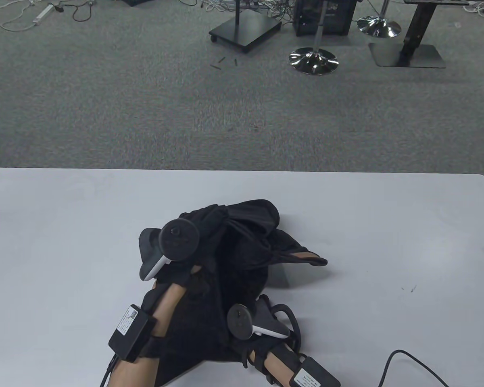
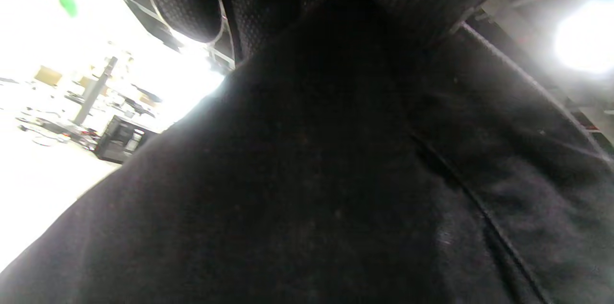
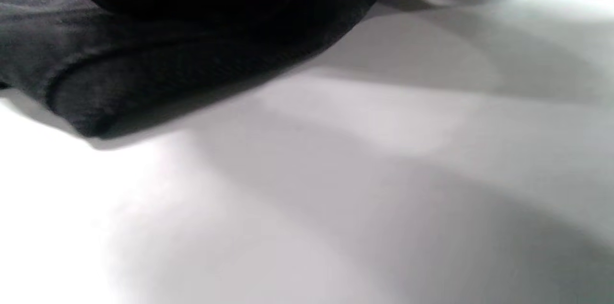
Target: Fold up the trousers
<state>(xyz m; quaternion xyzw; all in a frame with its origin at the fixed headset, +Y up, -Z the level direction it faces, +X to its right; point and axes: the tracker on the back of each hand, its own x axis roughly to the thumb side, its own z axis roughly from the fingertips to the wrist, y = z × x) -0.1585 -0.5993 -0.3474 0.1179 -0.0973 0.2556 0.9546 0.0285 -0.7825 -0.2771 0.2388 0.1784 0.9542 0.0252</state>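
Black trousers (image 1: 250, 229) lie bunched in a heap on the white table (image 1: 387, 242), near the front middle. My left hand (image 1: 203, 238) is at the heap's left side, buried in a raised bunch of cloth. In the left wrist view its gloved fingers (image 2: 187, 2) curl onto the cloth (image 2: 307, 174), which fills the frame. My right hand (image 1: 244, 322) rests on the near part of the trousers, its fingers hidden in black cloth. The right wrist view shows a folded edge of the trousers (image 3: 168, 69) lying on the table (image 3: 383, 198).
A black cable (image 1: 411, 363) lies on the table at the front right. Beyond the table's far edge there is grey carpet with stand bases (image 1: 313, 60) and cables.
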